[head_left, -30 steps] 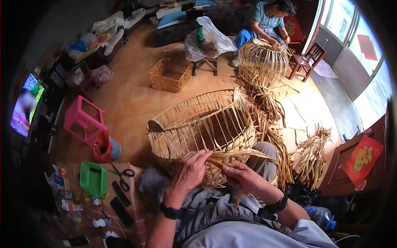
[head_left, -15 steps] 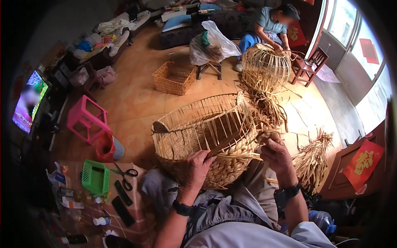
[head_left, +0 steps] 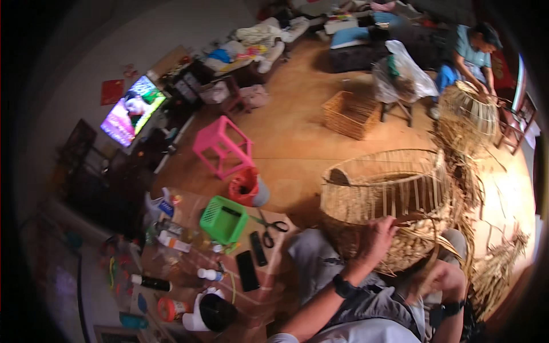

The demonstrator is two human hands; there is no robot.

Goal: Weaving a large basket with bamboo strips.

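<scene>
An unfinished oval basket (head_left: 400,240) of plaited dried straw rests on my lap, its upright ribs bare above the woven lower wall. My left hand (head_left: 377,237) is closed at the near side, pinching a dark flat strand at the weaving edge. Lower down, close to my lap, my right hand (head_left: 440,280) is blurred by motion. A pale straw strand (head_left: 429,266) runs from the basket's right side down to its curled fingers. Loose strand ends stick out at the basket's right.
To the left, a low table (head_left: 274,214) bears a green plastic basket (head_left: 224,220), scissors (head_left: 267,230), a black phone (head_left: 247,271) and bottles. Beyond are a pink stool (head_left: 223,146) and a wicker basket (head_left: 350,116). A person (head_left: 472,57) works on another basket at far right, near straw bundles.
The view has swung left, so the room sits farther right in the picture. My right hand has dropped from beside the basket's rim toward my lap. My left hand stays at the weaving edge.
</scene>
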